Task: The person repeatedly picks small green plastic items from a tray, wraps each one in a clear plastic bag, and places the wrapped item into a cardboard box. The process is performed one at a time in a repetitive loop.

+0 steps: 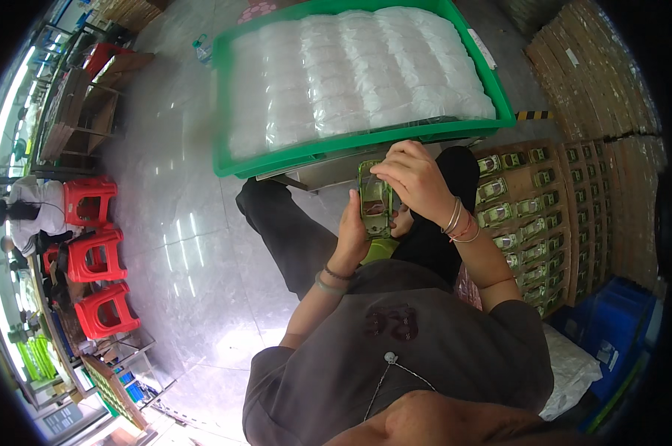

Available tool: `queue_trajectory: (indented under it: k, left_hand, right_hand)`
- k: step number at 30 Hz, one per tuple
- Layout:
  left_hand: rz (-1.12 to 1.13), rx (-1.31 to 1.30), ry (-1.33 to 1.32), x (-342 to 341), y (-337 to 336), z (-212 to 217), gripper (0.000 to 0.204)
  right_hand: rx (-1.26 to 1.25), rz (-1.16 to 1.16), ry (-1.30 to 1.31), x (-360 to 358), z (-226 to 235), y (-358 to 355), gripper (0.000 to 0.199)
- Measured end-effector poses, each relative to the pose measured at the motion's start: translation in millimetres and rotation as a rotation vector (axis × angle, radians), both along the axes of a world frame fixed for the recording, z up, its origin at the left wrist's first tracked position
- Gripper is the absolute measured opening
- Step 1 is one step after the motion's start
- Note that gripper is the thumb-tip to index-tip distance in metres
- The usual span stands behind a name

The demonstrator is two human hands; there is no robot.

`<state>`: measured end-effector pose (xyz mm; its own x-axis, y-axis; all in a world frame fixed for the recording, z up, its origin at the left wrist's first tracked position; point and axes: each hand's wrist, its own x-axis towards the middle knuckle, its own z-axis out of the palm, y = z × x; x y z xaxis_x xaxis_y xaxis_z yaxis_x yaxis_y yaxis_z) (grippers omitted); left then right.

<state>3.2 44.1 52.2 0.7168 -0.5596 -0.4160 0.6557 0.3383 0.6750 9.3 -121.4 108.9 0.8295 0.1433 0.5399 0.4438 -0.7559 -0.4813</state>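
Observation:
A green toy car body (375, 210), hollow and see-through in places, is held upright in front of my lap. My left hand (349, 234) grips it from the left, with the thumb along its side. At its far right edge, the bent fingers of my right hand (416, 177) close together on the shell. Whether a small part sits under those fingertips is hidden. Just beyond my hands stands a green tray (306, 159) filled with rows of clear plastic bags of white pieces (351, 70).
Boards (566, 256) with rows of similar green toy cars (528, 206) stand at my right, near stacked cardboard (592, 67) and a blue crate (611, 320). Red stools (107, 311) line the left side, where another person (35, 212) sits. A bottle (201, 49) stands behind the tray.

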Motion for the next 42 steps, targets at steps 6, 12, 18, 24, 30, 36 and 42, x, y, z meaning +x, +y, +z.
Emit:
queue_trajectory:
  k: [6, 12, 18, 24, 30, 36, 42]
  left_hand:
    - [-0.022, 0.05, -0.033, 0, 1, -1, 0.064]
    - [-0.019, 0.009, 0.017, 1, 1, -6, 0.059]
    - [-0.027, 0.023, -0.039, 3, 5, -1, 0.054]
    - [0.039, 0.199, -0.231, 0, 2, -5, 0.033]
    - [0.114, 0.354, -0.471, -1, -2, -34, 0.018]
    - [0.169, 0.555, -0.845, 10, -9, -13, 0.013]
    - [0.169, 0.608, -0.978, 4, -19, -18, 0.009]
  right_hand:
    - [0.002, 0.031, 0.008, 0, -4, 0, 0.015]
    - [0.116, 0.134, 0.167, 11, -18, -9, 0.018]
    - [-0.016, -0.09, -0.074, -3, -34, 16, 0.024]
    - [-0.105, -0.297, 0.048, -19, -29, 36, 0.029]
    - [0.043, -0.252, 0.225, -30, -40, 45, 0.044]
    - [0.79, -0.369, 0.171, -37, -70, 61, 0.025]
    - [1.034, -0.323, 0.29, -42, -75, 52, 0.015]
